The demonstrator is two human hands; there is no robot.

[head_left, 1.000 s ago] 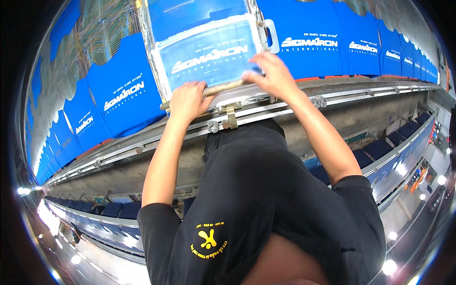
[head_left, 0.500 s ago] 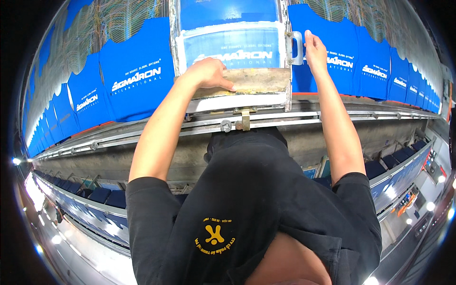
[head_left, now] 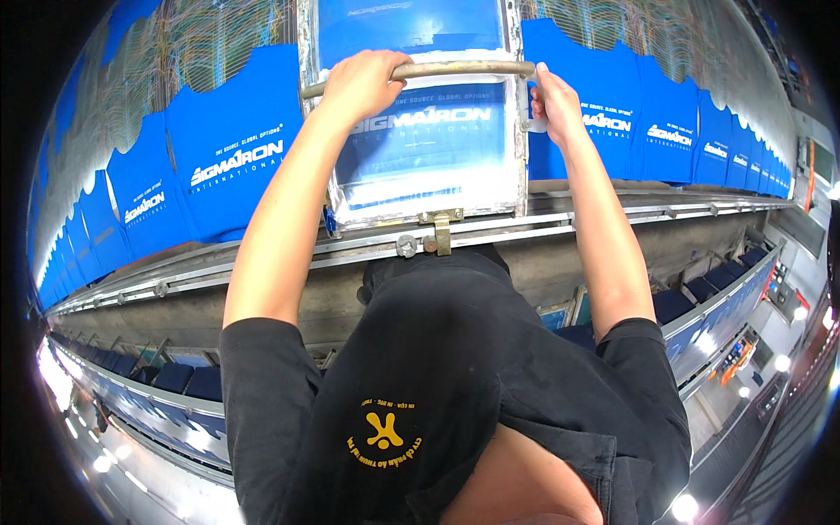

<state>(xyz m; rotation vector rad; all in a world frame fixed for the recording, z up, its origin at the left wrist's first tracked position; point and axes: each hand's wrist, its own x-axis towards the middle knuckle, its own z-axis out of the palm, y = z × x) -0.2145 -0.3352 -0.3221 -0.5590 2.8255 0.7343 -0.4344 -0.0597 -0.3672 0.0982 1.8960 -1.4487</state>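
Observation:
My left hand (head_left: 367, 80) is closed over a long wooden squeegee (head_left: 464, 68) lying crosswise on a printing screen. The squeegee shows mostly its narrow top edge. Blue cloth shows through the see-through mesh of the screen (head_left: 420, 149), which has white lettering in the middle and a whitish band at the near end. A worn metal frame (head_left: 522, 166) borders it. At the frame's right side my right hand (head_left: 557, 103) has its fingers curled round the pale side handle, mostly hidden by them. Its thumb points up beside the squeegee's right end.
Blue printed cloth pieces (head_left: 232, 149) lie in a row along the table on both sides. A metal rail (head_left: 367, 249) runs along the near edge, with a brass-coloured bracket (head_left: 443, 234) from the frame over it. Behind me stands another long table (head_left: 197, 398) with dark pieces.
My left hand and the squeegee have moved from the near end toward the far part of the screen, and the squeegee has tilted. My right hand's fingers have curled in at the handle.

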